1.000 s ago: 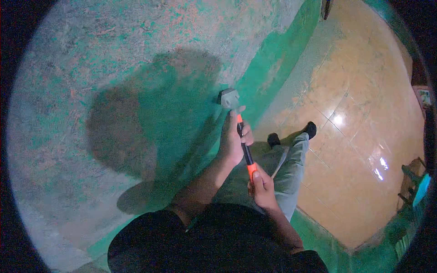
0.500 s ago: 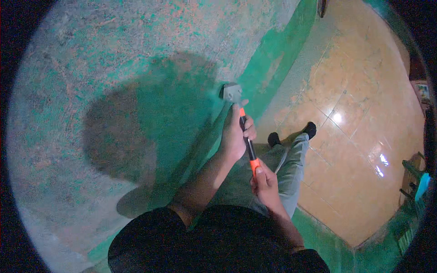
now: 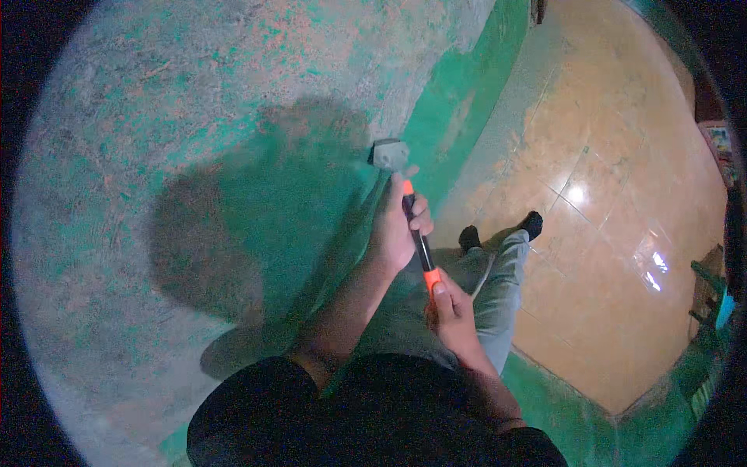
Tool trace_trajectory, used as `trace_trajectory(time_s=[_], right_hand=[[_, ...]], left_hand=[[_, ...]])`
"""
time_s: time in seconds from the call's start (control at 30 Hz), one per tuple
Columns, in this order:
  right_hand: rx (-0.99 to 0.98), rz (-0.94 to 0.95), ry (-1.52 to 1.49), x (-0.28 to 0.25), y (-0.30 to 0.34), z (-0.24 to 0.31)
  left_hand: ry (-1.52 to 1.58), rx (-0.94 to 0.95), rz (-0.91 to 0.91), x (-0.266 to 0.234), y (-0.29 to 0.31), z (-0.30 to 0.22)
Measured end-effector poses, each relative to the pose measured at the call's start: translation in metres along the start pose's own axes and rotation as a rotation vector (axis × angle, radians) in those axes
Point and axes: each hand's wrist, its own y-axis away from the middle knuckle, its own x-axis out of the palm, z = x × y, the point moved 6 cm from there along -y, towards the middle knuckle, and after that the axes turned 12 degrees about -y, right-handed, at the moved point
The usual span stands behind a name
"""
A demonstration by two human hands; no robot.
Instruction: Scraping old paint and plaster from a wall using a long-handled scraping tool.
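A long-handled scraper [image 3: 426, 253] with a grey metal head and a black and orange handle slants across the middle. My left hand [image 3: 395, 233] is closed round its upper shaft, just below the head. Lower down, my right hand [image 3: 454, 310] wraps the orange grip at the handle's end. The scraper head lies against the wall [image 3: 311, 62], whose green paint is largely worn to patchy grey. Whether its blade edge touches along its full width is hidden. My shadow darkens the wall left of the tool.
A band of solid green paint [image 3: 467, 93] runs along the wall's foot. Glossy tan floor tiles [image 3: 599, 257] lie to the right, with dust near the wall. My dark-socked feet [image 3: 531, 225] stand there. A green slatted object [image 3: 706, 278] is at the far right.
The scraper head has shifted slightly left along the wall, and both hands have moved with it, the left one more. Both grips stay the same.
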Motion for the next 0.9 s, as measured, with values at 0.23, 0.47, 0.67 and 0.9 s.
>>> trace_trajectory(time_s=[0.23, 0.47, 0.67, 0.9], right_hand=[[0.120, -0.007, 0.001, 0.009, 0.017, -0.004], [0.053, 0.007, 0.007, 0.007, 0.016, -0.008], [0.098, -0.027, -0.028, 0.004, 0.008, -0.001], [0.074, -0.013, -0.001, 0.009, 0.018, -0.006]], left_hand=[[0.017, -0.012, -0.012, -0.009, 0.012, -0.001], [-0.009, 0.019, 0.031, -0.007, 0.013, -0.001], [-0.015, 0.007, 0.000, -0.006, 0.008, -0.003], [-0.018, 0.001, -0.033, -0.011, 0.017, -0.001]])
